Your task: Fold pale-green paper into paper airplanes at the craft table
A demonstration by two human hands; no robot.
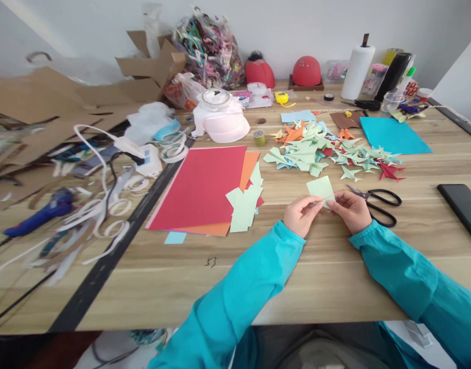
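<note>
A small square of pale green paper (320,187) is held up between both hands just above the table. My left hand (301,215) pinches its lower left edge with thumb and fingertips. At the lower right edge, my right hand (351,209) grips the same paper, its thumb toward the left. Black-handled scissors (381,201) lie right beside my right hand, their blades partly behind it. Beyond the paper spreads a pile of folded paper pieces (308,146), mostly pale green with some orange, red and blue.
Red and orange sheets (199,189) with green paper strips (245,207) on their edge lie left of my hands. A phone (461,211) rests at the right, a teal sheet (394,135) behind. Further left are a blue glue gun (43,214), cables and a power strip (148,161).
</note>
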